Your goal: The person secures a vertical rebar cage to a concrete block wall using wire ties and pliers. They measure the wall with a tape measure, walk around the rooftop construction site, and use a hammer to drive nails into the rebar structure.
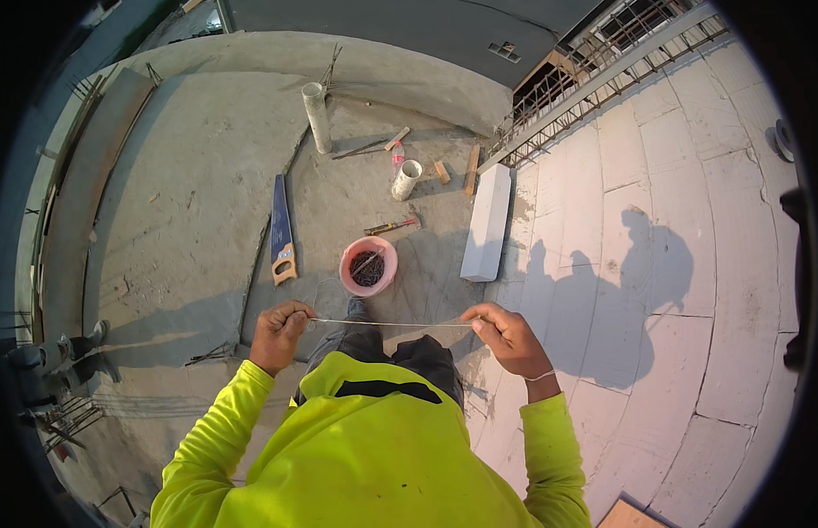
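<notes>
A thin pale string (391,325) runs almost straight across in front of my body. My left hand (280,336) pinches it at one end, fingers closed. At the other end my right hand (508,341) grips it between thumb and forefinger. Loose loops of thin line seem to lie on the concrete just beyond my left hand. Past the string stands a pink bucket (392,266) with dark nails (367,271) or similar small metal pieces inside. A handsaw (282,231) with a blue blade and wooden handle lies left of the bucket. Beyond the bucket lies a hammer (393,226).
Two upright pipes (317,119) (407,179), a plastic bottle (397,154) and wood offcuts (472,169) are farther out. A long white block (488,224) borders pale panels (655,264) on the right. Rebar lattice (603,84) edges them. Another person's legs (66,361) show at far left.
</notes>
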Available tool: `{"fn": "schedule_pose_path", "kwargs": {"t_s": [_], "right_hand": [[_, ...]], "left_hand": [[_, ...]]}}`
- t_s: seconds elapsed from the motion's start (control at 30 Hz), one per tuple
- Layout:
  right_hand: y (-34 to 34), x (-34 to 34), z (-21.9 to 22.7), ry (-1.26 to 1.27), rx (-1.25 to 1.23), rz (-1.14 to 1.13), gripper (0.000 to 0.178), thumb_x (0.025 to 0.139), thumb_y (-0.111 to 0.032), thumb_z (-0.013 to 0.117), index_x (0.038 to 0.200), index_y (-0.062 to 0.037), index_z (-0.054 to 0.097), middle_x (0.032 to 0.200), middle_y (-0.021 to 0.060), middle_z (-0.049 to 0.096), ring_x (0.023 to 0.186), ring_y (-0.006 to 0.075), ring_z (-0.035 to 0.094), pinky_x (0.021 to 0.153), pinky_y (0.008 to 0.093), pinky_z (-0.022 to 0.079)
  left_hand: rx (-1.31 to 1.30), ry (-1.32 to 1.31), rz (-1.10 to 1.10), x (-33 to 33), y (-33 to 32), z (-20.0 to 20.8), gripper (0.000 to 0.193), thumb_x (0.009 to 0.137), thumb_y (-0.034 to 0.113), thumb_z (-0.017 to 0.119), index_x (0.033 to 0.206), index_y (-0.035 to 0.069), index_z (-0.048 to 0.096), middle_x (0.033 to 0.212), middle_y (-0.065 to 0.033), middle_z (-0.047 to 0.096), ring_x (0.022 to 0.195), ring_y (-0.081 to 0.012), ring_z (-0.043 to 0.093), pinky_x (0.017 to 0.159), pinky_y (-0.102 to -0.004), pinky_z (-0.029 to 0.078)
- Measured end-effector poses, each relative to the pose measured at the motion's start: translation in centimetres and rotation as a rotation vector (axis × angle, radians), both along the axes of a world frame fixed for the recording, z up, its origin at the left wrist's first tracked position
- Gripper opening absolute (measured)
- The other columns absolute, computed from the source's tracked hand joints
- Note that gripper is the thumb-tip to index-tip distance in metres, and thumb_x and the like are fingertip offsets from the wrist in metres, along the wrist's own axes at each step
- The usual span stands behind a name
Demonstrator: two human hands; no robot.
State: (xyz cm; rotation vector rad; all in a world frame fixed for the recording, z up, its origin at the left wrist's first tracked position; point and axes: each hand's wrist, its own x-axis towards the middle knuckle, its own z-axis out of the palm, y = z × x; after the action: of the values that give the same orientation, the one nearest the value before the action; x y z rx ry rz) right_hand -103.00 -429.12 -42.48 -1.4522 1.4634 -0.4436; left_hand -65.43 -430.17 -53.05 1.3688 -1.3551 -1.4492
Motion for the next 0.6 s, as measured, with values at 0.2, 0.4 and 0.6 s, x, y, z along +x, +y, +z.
{"fn": "schedule_pose_path", "kwargs": {"t_s": [0.2,0.4,0.6], "right_hand": [[-10.8,-0.9,-1.8,0.167,-0.007,0.333,0.022,0.097,-0.016,0.056,0.101,0.0026,0.067,0.085,0.0198,0.071,0.073,0.0293,0.069,0.068,0.0335,0.052],[-23.7,-0.8,-3.3,0.262,-0.093,0.488,0.02,0.095,-0.018,0.062,0.096,0.0021,0.065,0.081,0.0188,0.069,0.071,0.0312,0.067,0.066,0.0368,0.051],[-36.0,-0.5,-7.1,0.157,-0.131,0.713,0.016,0.093,-0.017,0.063,0.095,-0.0007,0.065,0.082,0.0194,0.069,0.078,0.0387,0.068,0.067,0.0419,0.052]], "left_hand": [[-0.093,-0.398,0.253,2.2,-3.0,-0.5,0.014,0.088,0.006,0.055,0.087,-0.002,0.067,0.07,-0.013,0.062,0.062,-0.0164,0.057,0.06,-0.0301,0.045],[0.04,-0.628,0.477,3.7,-1.3,-5.8,0.011,0.087,0.006,0.057,0.085,0.001,0.067,0.074,-0.015,0.064,0.064,-0.0252,0.063,0.062,-0.0328,0.047],[0.239,-0.977,0.418,-1.3,-5.8,-10.0,0.02,0.085,0.012,0.062,0.103,0.008,0.069,0.127,-0.0185,0.06,0.127,-0.0383,0.048,0.105,-0.0476,0.04]]}}
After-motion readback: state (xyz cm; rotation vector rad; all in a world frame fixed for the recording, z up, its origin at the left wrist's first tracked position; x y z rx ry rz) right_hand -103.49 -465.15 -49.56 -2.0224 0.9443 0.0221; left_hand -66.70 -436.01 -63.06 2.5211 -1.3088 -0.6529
